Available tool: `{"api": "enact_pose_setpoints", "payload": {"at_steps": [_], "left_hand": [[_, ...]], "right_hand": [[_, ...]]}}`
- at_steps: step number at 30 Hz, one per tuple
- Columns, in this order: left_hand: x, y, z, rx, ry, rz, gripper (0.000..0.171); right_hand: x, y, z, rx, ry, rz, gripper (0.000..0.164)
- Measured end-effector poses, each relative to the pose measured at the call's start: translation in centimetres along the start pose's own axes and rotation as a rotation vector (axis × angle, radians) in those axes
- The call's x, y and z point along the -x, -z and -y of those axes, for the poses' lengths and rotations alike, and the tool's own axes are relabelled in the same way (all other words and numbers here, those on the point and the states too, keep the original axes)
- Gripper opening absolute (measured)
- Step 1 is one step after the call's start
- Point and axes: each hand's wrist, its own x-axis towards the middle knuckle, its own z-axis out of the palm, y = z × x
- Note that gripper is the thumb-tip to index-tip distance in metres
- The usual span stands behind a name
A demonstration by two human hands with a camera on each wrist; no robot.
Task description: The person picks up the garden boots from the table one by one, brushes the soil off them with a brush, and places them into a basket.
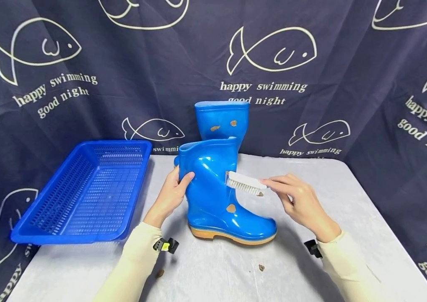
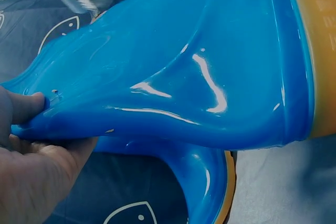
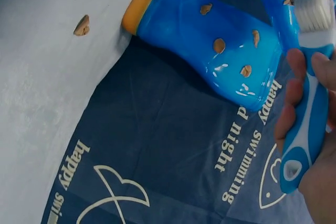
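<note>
A glossy blue rain boot (image 1: 211, 193) with a tan sole stands on the table, its toe to the right. My left hand (image 1: 169, 193) grips the back of its shaft, the thumb on the near side. In my right hand (image 1: 301, 203) is a scrubbing brush (image 3: 310, 111) with a blue-and-white handle and pale bristles. The brush head (image 1: 244, 182) is at the front of the shaft, close to a brown patch there. A second brown patch (image 1: 231, 208) sticks to the instep. Behind stands another blue boot (image 1: 222, 111) with several brown patches.
A blue plastic basket (image 1: 98, 209) with perforated sides sits on the left of the table (image 1: 334, 268). Brown crumbs (image 1: 261, 267) lie near the front, one of them (image 1: 159, 273) beside the left forearm. A dark fish-print cloth (image 1: 183, 71) hangs behind the table.
</note>
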Motion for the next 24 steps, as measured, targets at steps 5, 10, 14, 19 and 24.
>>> {"api": "enact_pose_setpoints", "payload": {"at_steps": [5, 10, 14, 19, 24], "left_hand": [[0.0, 0.0, 0.2, -0.002, -0.001, -0.001, 0.050], [0.2, -0.1, 0.2, -0.009, 0.016, -0.001, 0.050], [0.2, -0.2, 0.3, -0.011, 0.038, 0.008, 0.050], [0.1, -0.2, 0.2, -0.010, 0.021, -0.021, 0.050], [0.3, 0.0, 0.1, -0.011, 0.016, -0.027, 0.050]], "right_hand": [[-1.1, -0.4, 0.2, -0.006, 0.021, -0.094, 0.047], [-1.4, -0.9, 0.2, 0.049, 0.018, -0.048, 0.044], [-0.4, -0.6, 0.3, 0.040, 0.001, -0.013, 0.047], [0.0, 0.0, 0.3, -0.038, -0.045, -0.064, 0.050], [-0.4, 0.0, -0.2, -0.042, -0.078, -0.104, 0.046]]}}
